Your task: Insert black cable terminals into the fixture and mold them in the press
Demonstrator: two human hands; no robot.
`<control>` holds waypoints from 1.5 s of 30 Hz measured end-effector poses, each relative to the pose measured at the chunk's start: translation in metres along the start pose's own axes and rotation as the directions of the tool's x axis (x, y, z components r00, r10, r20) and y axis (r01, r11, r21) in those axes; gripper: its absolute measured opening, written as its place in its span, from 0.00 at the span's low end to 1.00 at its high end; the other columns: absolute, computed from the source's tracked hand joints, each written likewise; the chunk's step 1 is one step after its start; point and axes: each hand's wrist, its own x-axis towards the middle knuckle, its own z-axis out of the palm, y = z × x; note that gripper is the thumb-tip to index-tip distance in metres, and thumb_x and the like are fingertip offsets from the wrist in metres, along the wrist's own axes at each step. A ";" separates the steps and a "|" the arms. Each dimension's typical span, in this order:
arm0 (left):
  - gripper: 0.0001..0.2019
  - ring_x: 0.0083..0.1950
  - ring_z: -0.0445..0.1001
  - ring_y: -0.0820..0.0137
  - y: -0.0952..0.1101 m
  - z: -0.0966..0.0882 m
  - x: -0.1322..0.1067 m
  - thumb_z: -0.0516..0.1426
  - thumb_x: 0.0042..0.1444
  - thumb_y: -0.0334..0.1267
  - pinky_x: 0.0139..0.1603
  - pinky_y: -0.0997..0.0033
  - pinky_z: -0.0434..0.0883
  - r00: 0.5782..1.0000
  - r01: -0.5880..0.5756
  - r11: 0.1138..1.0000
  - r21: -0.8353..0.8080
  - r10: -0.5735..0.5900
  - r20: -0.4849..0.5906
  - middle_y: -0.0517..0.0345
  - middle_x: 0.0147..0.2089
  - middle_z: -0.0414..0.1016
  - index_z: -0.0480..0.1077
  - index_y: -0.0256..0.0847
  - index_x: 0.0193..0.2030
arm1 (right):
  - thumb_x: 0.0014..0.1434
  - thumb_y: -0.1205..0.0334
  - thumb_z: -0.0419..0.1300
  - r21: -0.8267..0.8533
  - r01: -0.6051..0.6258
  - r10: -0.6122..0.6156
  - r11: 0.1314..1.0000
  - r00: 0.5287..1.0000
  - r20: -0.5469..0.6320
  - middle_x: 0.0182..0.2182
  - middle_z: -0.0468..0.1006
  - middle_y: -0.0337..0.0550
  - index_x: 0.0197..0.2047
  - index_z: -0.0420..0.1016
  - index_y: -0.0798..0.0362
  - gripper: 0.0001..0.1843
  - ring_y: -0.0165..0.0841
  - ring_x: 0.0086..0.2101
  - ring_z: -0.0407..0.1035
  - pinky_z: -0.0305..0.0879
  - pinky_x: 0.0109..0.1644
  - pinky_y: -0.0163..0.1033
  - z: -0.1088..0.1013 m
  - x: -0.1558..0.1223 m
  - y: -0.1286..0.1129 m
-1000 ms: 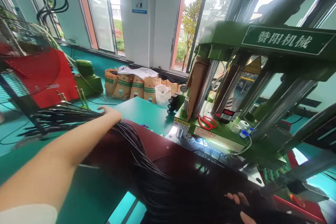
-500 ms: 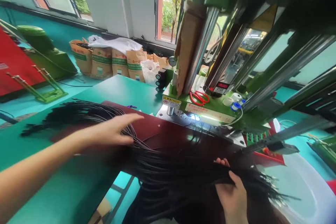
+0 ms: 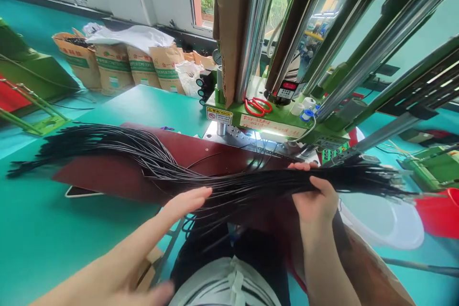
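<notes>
A long bundle of thin black cables [image 3: 244, 184] stretches across the dark red board [image 3: 122, 179]. Its left end fans out over the green table, and its right end shows many pale tips. Wrapped round the bundle near that right end is my right hand [image 3: 313, 196], thumb on top. My left hand [image 3: 154, 239] is on the near side of the bundle, fingers stretched out and thumb apart, holding nothing. Its fingertips are close to the cables; whether they touch I cannot tell.
A green press machine [image 3: 261, 119] with steel columns stands behind the board, red-handled scissors [image 3: 257, 106] on its base. Paper sacks [image 3: 114, 67] line the wall. A white tub [image 3: 390, 224] and a red bucket [image 3: 439, 213] are at right.
My right hand has lifted the right part of the cable bundle, pulling it straighter. My left hand has moved from above the cables at left toward me and lower. The view has tilted down.
</notes>
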 end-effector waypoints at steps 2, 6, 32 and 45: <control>0.48 0.65 0.51 0.50 0.002 0.008 0.000 0.59 0.41 0.48 0.61 0.48 0.55 0.999 -0.004 0.997 0.080 0.008 -0.054 0.46 0.67 0.46 0.38 0.42 0.67 | 0.38 0.73 0.53 -0.008 0.036 -0.036 0.999 0.997 0.067 0.28 0.67 0.34 0.32 0.69 0.52 0.14 0.28 0.33 0.67 0.64 0.52 0.45 0.014 0.001 -0.004; 0.50 0.65 0.48 0.48 -0.022 0.038 0.022 0.60 0.40 0.50 0.61 0.46 0.49 0.988 0.128 0.933 0.336 -0.089 -0.129 0.40 0.66 0.48 0.39 0.38 0.66 | 0.38 0.72 0.53 0.006 0.113 -0.112 0.994 0.976 0.188 0.27 0.64 0.34 0.32 0.68 0.52 0.14 0.27 0.31 0.65 0.63 0.50 0.43 0.042 -0.010 -0.014; 0.09 0.36 0.71 0.63 -0.111 0.028 0.071 0.52 0.48 0.32 0.41 0.61 0.64 0.973 -0.181 0.879 0.441 0.093 0.213 0.52 0.34 0.72 0.66 0.40 0.38 | 0.51 0.63 0.58 0.129 -0.366 0.386 0.922 0.895 -0.224 0.34 0.77 0.41 0.38 0.69 0.53 0.09 0.32 0.43 0.71 0.68 0.50 0.40 -0.076 -0.018 0.018; 0.32 0.51 0.66 0.59 -0.103 0.020 0.062 0.62 0.37 0.41 0.54 0.60 0.59 0.928 -0.169 0.947 0.274 0.059 0.368 0.51 0.50 0.67 0.60 0.43 0.53 | 0.61 0.58 0.48 -0.887 0.147 0.809 0.438 0.366 0.460 0.34 0.78 0.46 0.41 0.74 0.56 0.16 0.34 0.36 0.72 0.66 0.43 0.41 0.024 -0.047 0.000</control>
